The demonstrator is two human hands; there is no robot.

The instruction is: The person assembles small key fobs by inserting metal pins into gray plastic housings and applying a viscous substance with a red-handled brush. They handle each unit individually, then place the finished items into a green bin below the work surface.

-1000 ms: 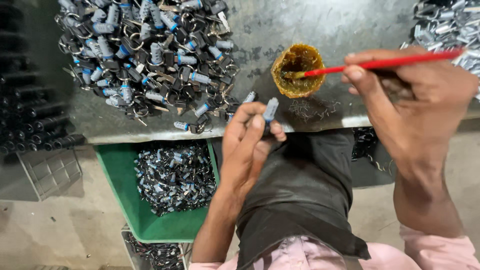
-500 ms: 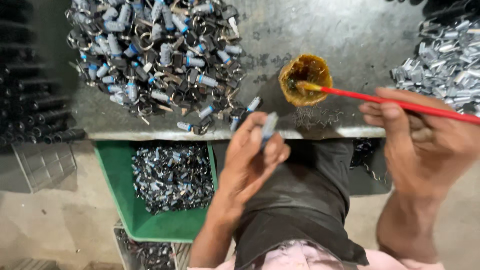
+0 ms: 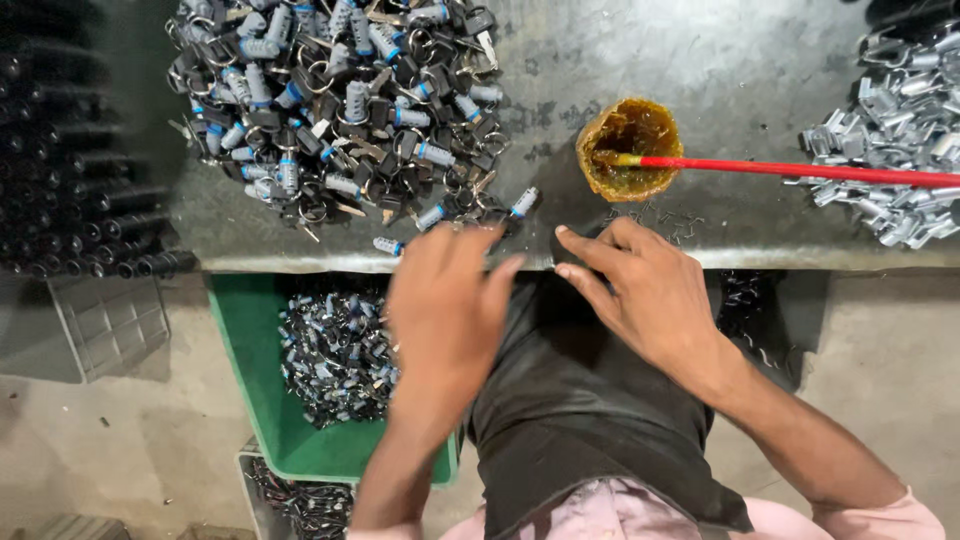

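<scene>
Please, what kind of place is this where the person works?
Probably a small workshop or factory bench for assembling metal parts. A big heap of small cylinder parts with keys lies on the worn metal table, a green bin below holds more, and a red brush rests in a cup of amber paste.

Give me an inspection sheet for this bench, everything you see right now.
Surface: grey metal bench, scratched and stained.
Job's things: amber glue pot with red brush resting in it; pile of small lock cylinders with keys.
Clutter: silver metal clips at right.
Hands: left hand and right hand at bench edge, what they hold unclear.
Cables: nothing seen.
Surroundings: green bin of parts below; black tubes at left.
</scene>
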